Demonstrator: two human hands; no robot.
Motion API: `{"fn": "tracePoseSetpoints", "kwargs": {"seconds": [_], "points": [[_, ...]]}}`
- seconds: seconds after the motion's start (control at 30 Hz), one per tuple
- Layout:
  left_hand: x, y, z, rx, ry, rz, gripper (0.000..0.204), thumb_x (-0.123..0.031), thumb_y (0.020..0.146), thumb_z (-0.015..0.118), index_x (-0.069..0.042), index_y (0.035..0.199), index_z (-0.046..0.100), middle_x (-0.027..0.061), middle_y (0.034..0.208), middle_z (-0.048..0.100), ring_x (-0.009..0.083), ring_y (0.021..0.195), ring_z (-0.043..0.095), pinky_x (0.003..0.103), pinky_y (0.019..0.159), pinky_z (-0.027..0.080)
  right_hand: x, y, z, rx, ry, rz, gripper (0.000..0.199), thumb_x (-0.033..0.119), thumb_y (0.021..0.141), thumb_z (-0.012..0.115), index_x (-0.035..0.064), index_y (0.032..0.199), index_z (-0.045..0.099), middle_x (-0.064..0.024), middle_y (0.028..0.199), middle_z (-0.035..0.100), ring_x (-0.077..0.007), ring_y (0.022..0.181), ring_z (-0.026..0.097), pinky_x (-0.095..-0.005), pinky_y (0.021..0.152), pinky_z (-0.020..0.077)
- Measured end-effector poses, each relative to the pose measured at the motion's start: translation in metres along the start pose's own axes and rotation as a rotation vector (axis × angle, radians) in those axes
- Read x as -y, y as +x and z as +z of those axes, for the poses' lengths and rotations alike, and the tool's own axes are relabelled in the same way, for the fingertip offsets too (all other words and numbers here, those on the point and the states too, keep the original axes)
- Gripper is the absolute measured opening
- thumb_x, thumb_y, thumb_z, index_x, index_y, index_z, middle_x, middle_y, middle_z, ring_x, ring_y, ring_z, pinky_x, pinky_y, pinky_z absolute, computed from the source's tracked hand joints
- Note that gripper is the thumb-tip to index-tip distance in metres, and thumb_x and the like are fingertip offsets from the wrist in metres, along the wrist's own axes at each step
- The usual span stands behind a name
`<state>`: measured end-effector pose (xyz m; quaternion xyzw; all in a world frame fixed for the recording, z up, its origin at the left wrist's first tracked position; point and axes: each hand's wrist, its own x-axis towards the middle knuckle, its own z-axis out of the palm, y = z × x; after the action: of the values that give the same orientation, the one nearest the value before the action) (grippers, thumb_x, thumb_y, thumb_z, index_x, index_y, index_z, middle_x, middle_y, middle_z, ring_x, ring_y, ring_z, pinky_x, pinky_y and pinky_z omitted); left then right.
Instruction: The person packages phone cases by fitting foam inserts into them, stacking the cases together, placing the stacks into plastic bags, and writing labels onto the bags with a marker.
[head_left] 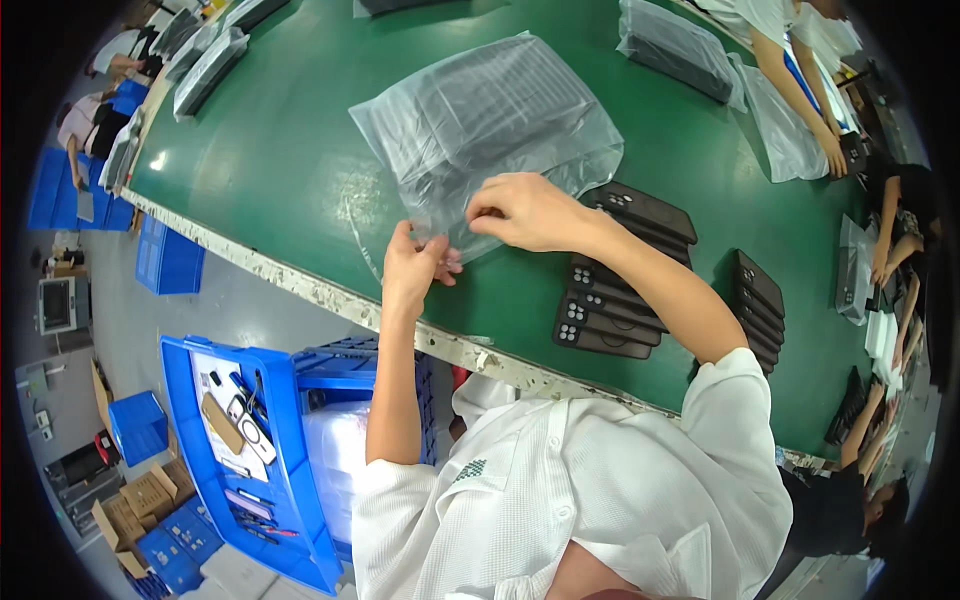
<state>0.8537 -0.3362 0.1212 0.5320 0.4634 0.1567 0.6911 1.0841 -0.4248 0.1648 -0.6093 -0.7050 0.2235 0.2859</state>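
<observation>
Our right hand (530, 212) pinches a filled translucent plastic bag (500, 110), our left hand (410, 268) at its edge, beside stacked dark phone cases (605, 328) on our green worktable (260, 170).

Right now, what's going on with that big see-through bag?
A person is handling a see-through plastic bag on a green table. The left hand holds the bag's near edge, and the right hand is curled against the plastic close by. Dark things inside show through. More dark pieces, which look like phone cases, lie in two groups outside the bag, to the right.
</observation>
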Motion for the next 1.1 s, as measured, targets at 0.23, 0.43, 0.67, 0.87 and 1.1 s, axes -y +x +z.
{"fn": "tracePoseSetpoints", "kwargs": {"seconds": [0.23, 0.43, 0.67, 0.87, 1.1], "points": [[0.0, -0.014, -0.006, -0.077, -0.22, 0.046, 0.057, -0.004, 0.102, 0.066, 0.014, 0.147, 0.037, 0.0192, 0.096, 0.076, 0.022, 0.076, 0.076, 0.032, 0.06, 0.064, 0.012, 0.022, 0.039, 0.239, 0.127, -0.184, 0.019, 0.023, 0.09, 0.08, 0.0051, 0.092, 0.074, -0.0105, 0.093, 0.07, -0.0319, 0.1, 0.066, -0.0451, 0.09, 0.0521], [0.008, -0.009, -0.011, -0.076, -0.201, 0.091, 0.06, -0.003, 0.102, 0.067, 0.014, 0.15, 0.035, 0.0223, 0.097, 0.076, 0.0244, 0.079, 0.078, 0.035, 0.065, 0.066, 0.009, -0.001, 0.021, 0.226, 0.023, -0.348, 0.017, 0.016, 0.092, 0.079, 0.0045, 0.09, 0.066, -0.0089, 0.089, 0.064, -0.031, 0.093, 0.062, -0.0447, 0.084, 0.0504], [0.009, -0.009, -0.013, -0.029, -0.305, 0.13, 0.061, -0.003, 0.104, 0.068, 0.014, 0.152, 0.034, 0.0307, 0.106, 0.076, 0.0339, 0.087, 0.08, 0.041, 0.072, 0.068, 0.008, -0.018, -0.026, 0.012, -0.091, -0.212, 0.016, 0.018, 0.094, 0.078, 0.0051, 0.101, 0.073, -0.0092, 0.097, 0.069, -0.03, 0.096, 0.064, -0.0422, 0.085, 0.0524], [0.014, -0.014, -0.022, -0.122, -0.355, 0.173, 0.057, -0.001, 0.104, 0.066, 0.012, 0.151, 0.035, 0.0261, 0.105, 0.076, 0.0313, 0.084, 0.079, 0.043, 0.076, 0.069, 0.024, 0.024, 0.05, -0.014, -0.103, -0.448, 0.019, 0.021, 0.093, 0.078, 0.0046, 0.1, 0.072, -0.0101, 0.097, 0.068, -0.0327, 0.097, 0.063, -0.0452, 0.087, 0.0525], [0.021, -0.005, -0.015, -0.143, -0.392, 0.171, 0.062, 0.002, 0.103, 0.065, 0.01, 0.156, 0.033, 0.0235, 0.097, 0.076, 0.0296, 0.079, 0.079, 0.039, 0.07, 0.068, 0.026, 0.017, 0.04, 0.157, -0.143, -0.439, 0.014, 0.011, 0.091, 0.073, 0.0031, 0.093, 0.062, -0.0144, 0.093, 0.06, -0.0363, 0.095, 0.058, -0.0463, 0.089, 0.0491]]}}
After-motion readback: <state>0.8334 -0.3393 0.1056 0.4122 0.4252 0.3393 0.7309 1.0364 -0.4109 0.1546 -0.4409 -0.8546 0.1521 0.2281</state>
